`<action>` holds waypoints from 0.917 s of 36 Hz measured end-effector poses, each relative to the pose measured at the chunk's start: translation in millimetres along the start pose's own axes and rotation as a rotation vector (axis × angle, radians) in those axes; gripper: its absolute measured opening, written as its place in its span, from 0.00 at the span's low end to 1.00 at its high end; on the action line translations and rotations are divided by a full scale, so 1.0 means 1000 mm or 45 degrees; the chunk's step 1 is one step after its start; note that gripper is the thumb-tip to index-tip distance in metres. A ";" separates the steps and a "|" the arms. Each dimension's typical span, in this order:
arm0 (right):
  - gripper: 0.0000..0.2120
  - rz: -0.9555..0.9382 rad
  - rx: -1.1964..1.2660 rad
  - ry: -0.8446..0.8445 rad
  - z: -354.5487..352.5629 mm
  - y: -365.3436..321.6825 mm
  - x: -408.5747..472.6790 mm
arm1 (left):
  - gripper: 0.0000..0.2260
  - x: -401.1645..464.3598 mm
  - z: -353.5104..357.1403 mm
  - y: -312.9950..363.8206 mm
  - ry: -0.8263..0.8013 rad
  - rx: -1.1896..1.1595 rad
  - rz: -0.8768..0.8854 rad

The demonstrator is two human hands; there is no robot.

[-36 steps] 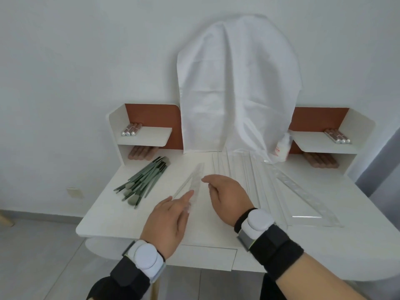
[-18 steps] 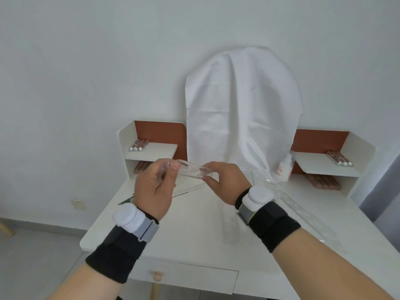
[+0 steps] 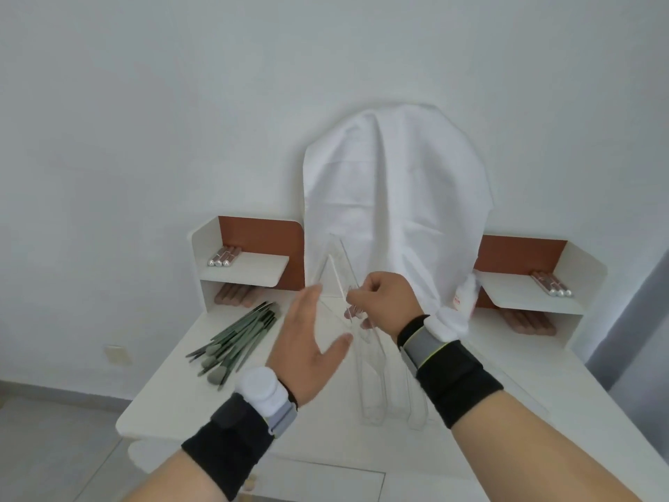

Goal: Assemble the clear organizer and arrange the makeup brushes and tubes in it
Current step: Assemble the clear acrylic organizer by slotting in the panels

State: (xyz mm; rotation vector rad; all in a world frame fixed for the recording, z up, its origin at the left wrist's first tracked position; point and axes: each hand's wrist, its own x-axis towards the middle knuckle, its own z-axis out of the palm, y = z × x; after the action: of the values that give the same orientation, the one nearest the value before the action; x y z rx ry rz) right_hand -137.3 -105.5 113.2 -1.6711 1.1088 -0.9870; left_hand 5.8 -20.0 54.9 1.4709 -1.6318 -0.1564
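- We hold a clear organizer piece (image 3: 338, 280) up in the air, above the white counter (image 3: 173, 385) and in front of the white cloth (image 3: 394, 197).
- Our right hand (image 3: 389, 302) has its grip curled, pinching the clear piece.
- Our left hand (image 3: 307, 342) has its grip spread, with straight fingers beside the piece. We cannot tell if it touches.
- More clear pieces (image 3: 373, 385) lie flat on the counter under our hands.
- The green makeup brushes (image 3: 235, 342) lie in a pile on the left of the counter.
- Some tubes (image 3: 222, 257) lie on the left shelf (image 3: 253, 271), and more tubes (image 3: 552, 286) lie on the right shelf (image 3: 517, 297).
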 end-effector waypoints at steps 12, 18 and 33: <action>0.16 -0.002 -0.257 0.133 0.024 0.030 -0.014 | 0.44 -0.028 0.029 0.002 -0.501 -0.712 -0.548; 0.19 0.025 -0.134 0.018 0.036 0.037 -0.025 | 0.44 -0.025 0.031 -0.018 -0.591 -0.636 -0.430; 0.15 0.031 -0.280 0.031 0.014 0.067 -0.028 | 0.30 -0.033 0.054 -0.038 -0.350 -0.445 -0.727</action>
State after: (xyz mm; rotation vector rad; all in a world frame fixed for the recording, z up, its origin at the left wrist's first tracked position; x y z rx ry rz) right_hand -149.6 -90.4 41.4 -1.8189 1.2887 -0.8983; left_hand -6.4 -27.6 -17.2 1.6446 -1.2580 -0.9499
